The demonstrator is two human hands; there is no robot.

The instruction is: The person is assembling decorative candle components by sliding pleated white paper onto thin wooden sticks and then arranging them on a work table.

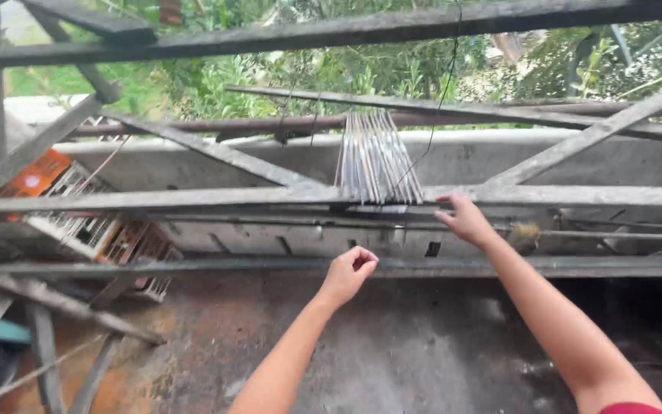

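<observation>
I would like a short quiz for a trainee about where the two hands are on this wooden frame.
1. True or false: the right hand touches the upper wooden rail.
2. Which hand is nearer the bundle of thin sticks? A) left B) right
3. How are the fingers of the left hand shaped?

Key: 1 true. 2 B. 3 Curled into a pinch beside the lower rail; whether it holds anything cannot be told.

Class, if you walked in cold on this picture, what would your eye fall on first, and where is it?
First, the fan of thin grey rods leaning at centre, between the rusty pipe behind and the wooden rail in front. Next, the right hand touching that rail just beside the rods, and the left hand pinched shut lower down. At far left lies an orange crate.
</observation>
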